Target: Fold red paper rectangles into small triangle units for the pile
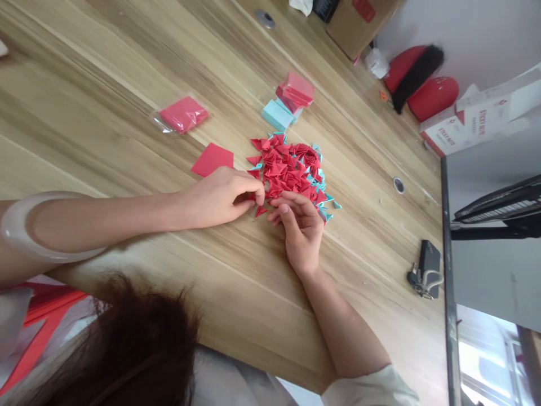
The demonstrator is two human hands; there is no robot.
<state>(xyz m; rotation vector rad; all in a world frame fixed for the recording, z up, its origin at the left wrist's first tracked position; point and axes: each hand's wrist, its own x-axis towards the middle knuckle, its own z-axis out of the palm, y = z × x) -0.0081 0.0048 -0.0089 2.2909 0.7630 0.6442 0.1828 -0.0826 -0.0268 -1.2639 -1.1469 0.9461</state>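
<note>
Many folded red and blue paper pieces [287, 169], heaped at the left hand's [226, 197] 2 o'clock | its fingers curled, hold unclear | right hand [301, 228], heap's 6 o'clock: loosely curled, hold unclear

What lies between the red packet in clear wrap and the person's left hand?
In the head view, loose red paper lies between the wrapped red packet and the left hand, with bare tabletop separating paper from packet.

passage over tabletop [232, 101] between wrapped red packet [185, 114] and blue pad [276, 115], folded-paper pile [287, 169] in the way
</note>
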